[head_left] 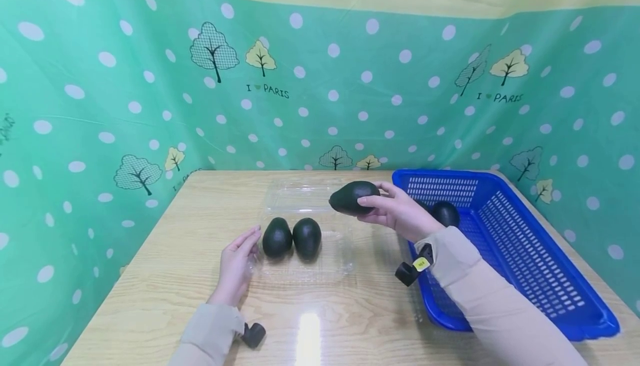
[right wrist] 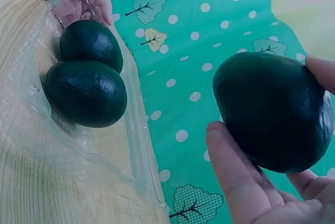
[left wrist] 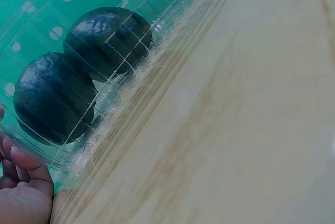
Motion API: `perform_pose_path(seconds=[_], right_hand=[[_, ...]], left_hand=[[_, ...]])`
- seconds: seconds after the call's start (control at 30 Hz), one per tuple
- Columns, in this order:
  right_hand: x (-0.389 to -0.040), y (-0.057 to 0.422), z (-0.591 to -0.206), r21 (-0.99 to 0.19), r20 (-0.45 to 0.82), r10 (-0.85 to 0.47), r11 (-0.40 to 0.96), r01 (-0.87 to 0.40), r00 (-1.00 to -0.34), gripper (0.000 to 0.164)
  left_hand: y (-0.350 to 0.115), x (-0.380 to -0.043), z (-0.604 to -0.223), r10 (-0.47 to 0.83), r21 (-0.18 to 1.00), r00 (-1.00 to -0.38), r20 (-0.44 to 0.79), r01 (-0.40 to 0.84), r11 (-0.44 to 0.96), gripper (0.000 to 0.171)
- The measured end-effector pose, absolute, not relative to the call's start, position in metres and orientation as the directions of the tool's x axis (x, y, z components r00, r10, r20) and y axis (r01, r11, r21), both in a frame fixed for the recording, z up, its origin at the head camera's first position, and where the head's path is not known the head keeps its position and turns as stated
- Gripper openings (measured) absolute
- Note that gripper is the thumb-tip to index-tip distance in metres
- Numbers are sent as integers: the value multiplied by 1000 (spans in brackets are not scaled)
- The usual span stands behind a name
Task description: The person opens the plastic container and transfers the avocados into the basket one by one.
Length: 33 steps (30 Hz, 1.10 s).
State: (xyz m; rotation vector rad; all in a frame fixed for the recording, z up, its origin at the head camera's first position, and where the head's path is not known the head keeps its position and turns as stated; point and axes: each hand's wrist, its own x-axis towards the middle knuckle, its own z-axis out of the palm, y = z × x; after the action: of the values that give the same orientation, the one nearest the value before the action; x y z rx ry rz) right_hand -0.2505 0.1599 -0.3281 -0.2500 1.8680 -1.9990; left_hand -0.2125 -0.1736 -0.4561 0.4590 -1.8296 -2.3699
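My right hand [head_left: 397, 210] grips a dark green avocado [head_left: 352, 197] by its broad end, in the air above the right part of a clear plastic clamshell box [head_left: 336, 252]. Its narrow end points left. Side by side in the left part of the box lie two more avocados, one on the left [head_left: 277, 238] and one on the right [head_left: 307, 239]. At the box's left end my left hand [head_left: 236, 269] pinches the clear wall; in the left wrist view its fingertips [left wrist: 26, 158] meet the box corner. The box's lid [head_left: 295, 196] is folded back behind it.
A blue plastic basket [head_left: 537, 244] stands on the right of the wooden table [head_left: 165, 277], under my right forearm. A dark avocado [head_left: 445, 214] lies inside, with another partly hidden by my hand. Behind the table hangs a green dotted cloth [head_left: 345, 77].
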Motion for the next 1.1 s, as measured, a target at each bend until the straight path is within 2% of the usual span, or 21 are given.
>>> perform_pose_path(seconds=[0.27,0.77,1.0,1.1], right_hand=[[-250,160,-329,-988,-65,-418,-100,118,-906,42],[-250,162,-328,-983,-48,-406,-143,115,-913,44],[-250,166,-330,-971,-60,-352,-195,136,-934,37],[-249,167,-332,-970,-50,-351,-207,130,-935,32]], left_hand=[[-175,-212,-456,-291,961,-941,-171,-94,-260,44],[-176,-214,-456,-285,961,-945,-162,-86,-261,41],[-175,-214,-456,-263,955,-950,-172,-95,-280,48],[-174,-214,-457,-272,951,-947,-171,-87,-295,41]])
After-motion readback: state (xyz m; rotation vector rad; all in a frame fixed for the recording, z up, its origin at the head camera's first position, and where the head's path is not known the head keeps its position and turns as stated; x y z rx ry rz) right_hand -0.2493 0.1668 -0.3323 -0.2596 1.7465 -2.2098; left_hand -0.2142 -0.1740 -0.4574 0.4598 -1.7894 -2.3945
